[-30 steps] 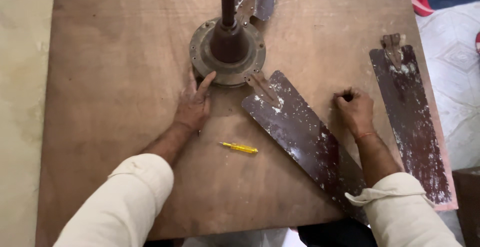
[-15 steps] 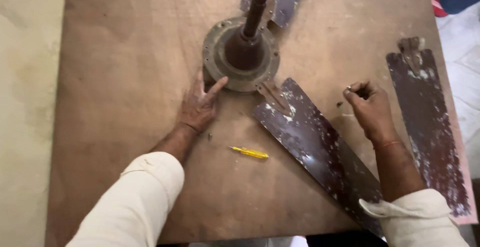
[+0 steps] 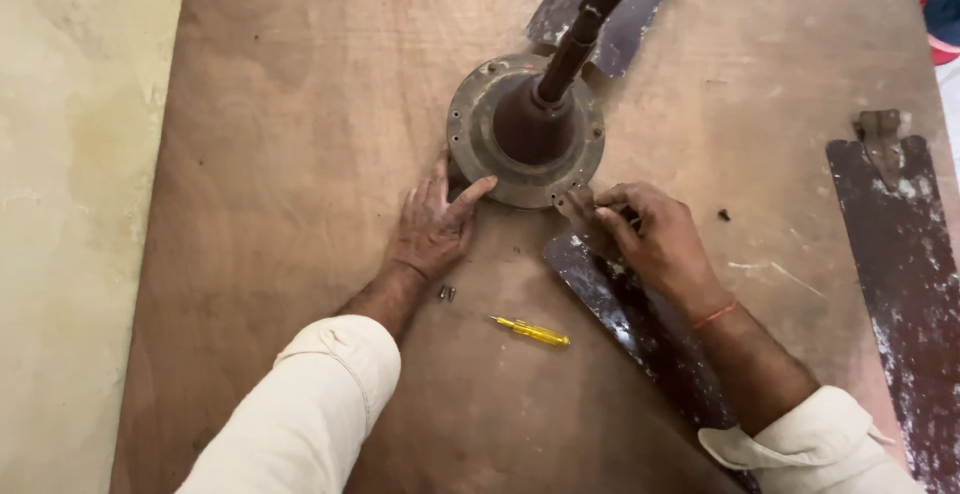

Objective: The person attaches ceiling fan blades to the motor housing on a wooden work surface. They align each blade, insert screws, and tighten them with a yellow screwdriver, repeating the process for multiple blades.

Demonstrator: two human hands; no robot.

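A rusty round fan motor (image 3: pixel 487 144) with a dark rod (image 3: pixel 585 29) stands on a plywood board (image 3: pixel 300 154). My left hand (image 3: pixel 430 229) lies flat and open on the board, its thumb against the motor's rim. My right hand (image 3: pixel 655 244) has its fingertips pinched at the metal bracket of a dark fan blade (image 3: pixel 640 319), where the bracket meets the rim. A small dark piece it picked up is hidden in the fingers. The blade runs under my right forearm towards the near edge.
A yellow screwdriver (image 3: pixel 530 331) and two small screws (image 3: pixel 446 294) lie between my arms. A loose blade (image 3: pixel 900 284) lies at the right, another blade (image 3: pixel 610 4) beyond the motor. A dark bit (image 3: pixel 722 216) sits right of my hand. Pale floor (image 3: pixel 70 204) borders the left.
My right hand lifted from the board at the right with a small dark piece and moved left to the blade bracket at the motor rim. The left hand stayed put.
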